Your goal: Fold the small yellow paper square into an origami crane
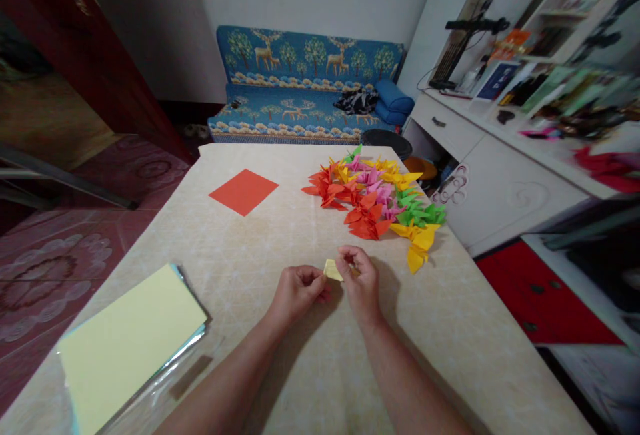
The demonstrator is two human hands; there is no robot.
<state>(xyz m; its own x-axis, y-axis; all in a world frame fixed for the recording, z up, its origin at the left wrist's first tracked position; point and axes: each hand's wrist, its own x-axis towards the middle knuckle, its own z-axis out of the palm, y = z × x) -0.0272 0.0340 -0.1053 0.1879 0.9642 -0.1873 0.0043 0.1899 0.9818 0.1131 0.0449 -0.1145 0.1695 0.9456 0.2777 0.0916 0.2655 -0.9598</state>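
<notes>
Between my two hands is a small folded piece of pale yellow paper (333,270), held just above the table. My left hand (301,290) pinches its left edge between thumb and forefinger. On the other side, my right hand (359,278) has its thumb and fingers closed on the right part, which they partly hide. Beyond my right hand lies a pile of folded paper cranes (369,195) in red, pink, yellow, green and orange. A flat square of red paper (244,192) rests farther off to the left.
A stack of pale yellow paper sheets (133,341) lies in an opened clear wrapper at the near left of the table (280,235). Past the far edge stands a blue patterned sofa (310,105). A cluttered white cabinet (500,181) is on the right.
</notes>
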